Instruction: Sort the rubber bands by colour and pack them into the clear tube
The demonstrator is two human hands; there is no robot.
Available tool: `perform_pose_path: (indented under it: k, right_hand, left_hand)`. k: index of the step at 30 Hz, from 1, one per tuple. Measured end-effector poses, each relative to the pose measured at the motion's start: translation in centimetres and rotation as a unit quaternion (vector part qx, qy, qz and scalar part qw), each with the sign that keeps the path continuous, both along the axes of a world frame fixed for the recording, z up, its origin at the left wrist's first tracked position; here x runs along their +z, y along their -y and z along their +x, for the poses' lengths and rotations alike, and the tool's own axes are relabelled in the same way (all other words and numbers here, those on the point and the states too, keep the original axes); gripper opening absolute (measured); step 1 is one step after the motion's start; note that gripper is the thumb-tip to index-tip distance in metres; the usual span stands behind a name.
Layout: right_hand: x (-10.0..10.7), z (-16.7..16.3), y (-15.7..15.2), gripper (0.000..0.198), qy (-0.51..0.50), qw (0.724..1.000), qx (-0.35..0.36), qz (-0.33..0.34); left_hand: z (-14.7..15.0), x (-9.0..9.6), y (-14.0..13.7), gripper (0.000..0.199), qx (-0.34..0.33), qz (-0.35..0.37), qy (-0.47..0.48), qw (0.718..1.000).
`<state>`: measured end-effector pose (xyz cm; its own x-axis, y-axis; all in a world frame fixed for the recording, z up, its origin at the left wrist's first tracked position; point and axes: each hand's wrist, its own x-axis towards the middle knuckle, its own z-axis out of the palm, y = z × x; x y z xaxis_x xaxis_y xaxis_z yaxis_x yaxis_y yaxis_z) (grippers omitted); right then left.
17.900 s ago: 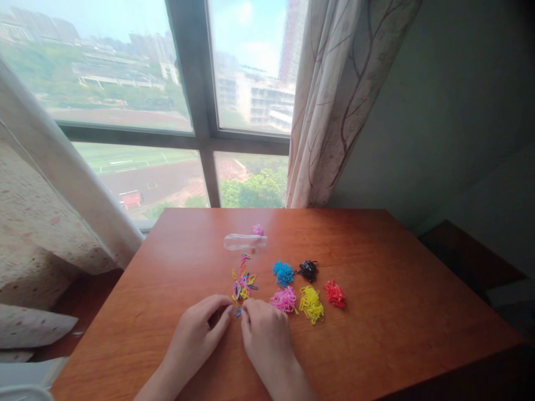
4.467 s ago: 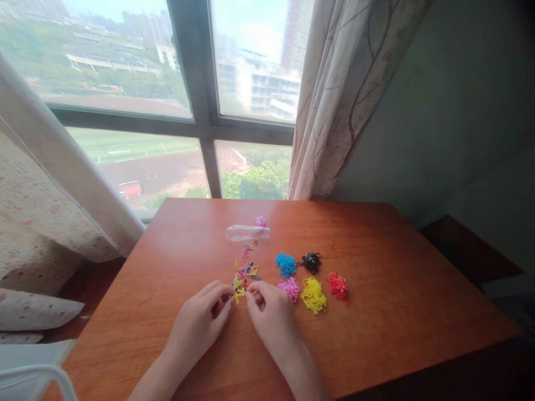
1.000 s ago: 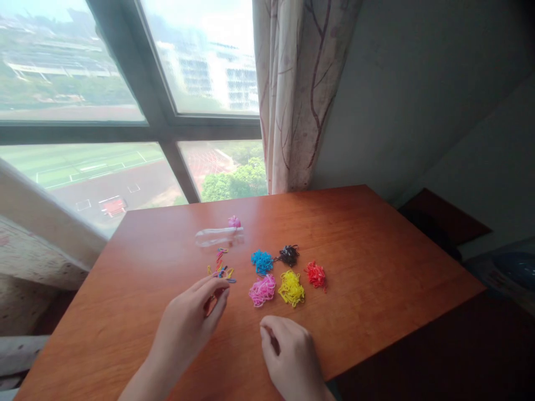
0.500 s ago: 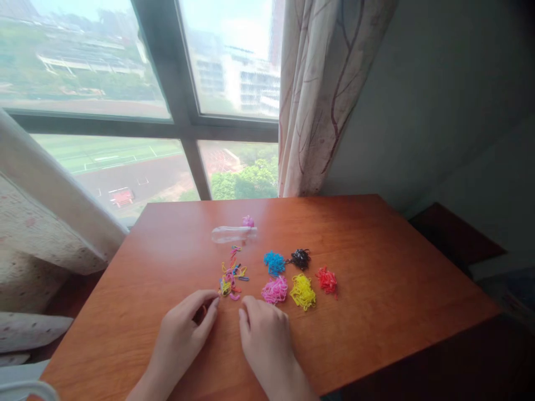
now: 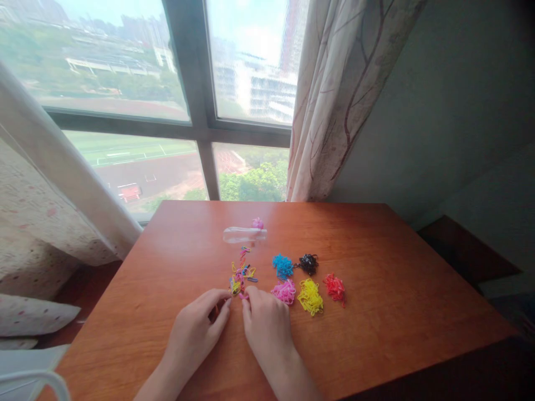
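A loose pile of mixed-colour rubber bands (image 5: 239, 275) lies on the wooden table in front of my hands. My left hand (image 5: 199, 323) rests at the pile's near left edge, thumb and forefinger pinched together. Whatever may be between those fingertips is too small to make out. At the near right side of the pile, the curled fingers of my right hand (image 5: 268, 323) close on a pink rubber band (image 5: 242, 296), mostly covered by the fingertips. Just beyond that hand sits a heap of pink rubber bands (image 5: 284, 292).
Sorted heaps lie to the right: blue bands (image 5: 283, 266), black bands (image 5: 309, 263), yellow bands (image 5: 311, 297) and red bands (image 5: 335, 288). Farther back are a clear plastic tube (image 5: 238, 235) and a small pink object (image 5: 258, 223). A window and curtains (image 5: 324, 111) border the table.
My right hand has moved up to the pile, its fingertips now at the pink band. My left hand keeps its pinch by the pile. The whole view has shifted slightly.
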<state>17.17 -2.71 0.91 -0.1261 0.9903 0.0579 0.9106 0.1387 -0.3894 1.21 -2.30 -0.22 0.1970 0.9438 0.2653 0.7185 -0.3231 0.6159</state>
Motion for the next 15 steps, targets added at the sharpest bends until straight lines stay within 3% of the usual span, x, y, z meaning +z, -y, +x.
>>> perform_pose_path:
  k: [15]
  right_hand:
    - [-0.42,-0.08,0.06,0.014,-0.002,0.999,0.009,0.035]
  left_hand:
    - [-0.12,-0.18,0.11,0.017,-0.002,-0.011,-0.013,1.000]
